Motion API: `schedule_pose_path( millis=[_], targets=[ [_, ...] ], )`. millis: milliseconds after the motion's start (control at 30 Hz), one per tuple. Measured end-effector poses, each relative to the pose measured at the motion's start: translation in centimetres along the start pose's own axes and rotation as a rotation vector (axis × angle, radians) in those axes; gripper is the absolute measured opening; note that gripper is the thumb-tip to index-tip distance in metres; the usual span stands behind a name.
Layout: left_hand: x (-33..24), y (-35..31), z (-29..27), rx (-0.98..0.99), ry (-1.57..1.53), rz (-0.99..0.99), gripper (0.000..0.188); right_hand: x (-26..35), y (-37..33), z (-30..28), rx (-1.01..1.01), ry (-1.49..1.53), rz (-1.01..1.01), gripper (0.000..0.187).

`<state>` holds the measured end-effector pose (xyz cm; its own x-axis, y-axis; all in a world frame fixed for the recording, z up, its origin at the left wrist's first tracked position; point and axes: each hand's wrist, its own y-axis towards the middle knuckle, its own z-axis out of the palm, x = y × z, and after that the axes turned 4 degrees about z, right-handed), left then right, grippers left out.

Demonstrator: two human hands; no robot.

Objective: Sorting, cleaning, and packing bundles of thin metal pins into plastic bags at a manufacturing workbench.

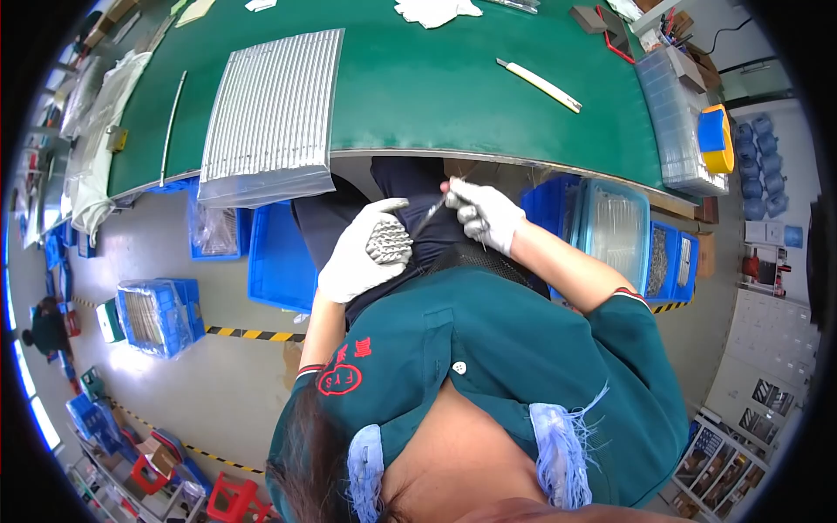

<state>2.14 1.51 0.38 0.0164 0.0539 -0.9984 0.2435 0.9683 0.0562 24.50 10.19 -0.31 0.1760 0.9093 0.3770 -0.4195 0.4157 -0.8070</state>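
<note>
Both my hands wear white gloves and are held over my lap, below the table edge. My left hand (364, 251) is closed, its fingers curled in. A grey, bumpy patch shows at those fingers; I cannot tell whether it is the glove's grip surface or small metal pieces. My right hand (486, 214) pinches the upper end of a slender silvery strip (429, 218) between thumb and fingertips. The strip slants down toward my left hand; whether it touches that hand is unclear. One pink fingertip pokes out of the right glove.
On the green table (418, 96) lie a clear bag of silvery rods (275, 105), a single thin rod (173, 129) and a white-handled cutter (540, 84). Blue and yellow tape rolls (715, 139) sit at the right edge. Blue bins (281, 261) flank my legs.
</note>
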Motion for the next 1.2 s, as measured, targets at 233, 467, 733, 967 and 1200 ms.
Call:
schedule_pose_path(
  millis=[233,467,733,967,1200],
  targets=[
    [-0.2,-0.9,-0.9,-0.173,-0.232,-0.046,0.039,5.2,15.2,-7.6,-0.135,0.756,-0.293,0.010],
    [-0.5,-1.0,-0.7,-0.167,-0.170,-0.065,0.041,5.4,16.0,-5.1,-0.135,0.726,-0.314,0.011],
    [-0.5,-0.4,-0.2,-0.130,0.035,-0.003,0.039,5.7,14.8,-4.5,-0.147,0.709,-0.335,0.011],
    [-0.8,-0.3,-0.1,-0.135,-0.021,-0.039,0.032,5.2,14.5,-3.2,-0.158,0.697,-0.349,0.012],
    [-0.5,-0.5,-0.2,-0.131,-0.077,-0.034,0.031,5.9,13.7,-2.8,-0.173,0.685,-0.371,0.012]
  ],
)
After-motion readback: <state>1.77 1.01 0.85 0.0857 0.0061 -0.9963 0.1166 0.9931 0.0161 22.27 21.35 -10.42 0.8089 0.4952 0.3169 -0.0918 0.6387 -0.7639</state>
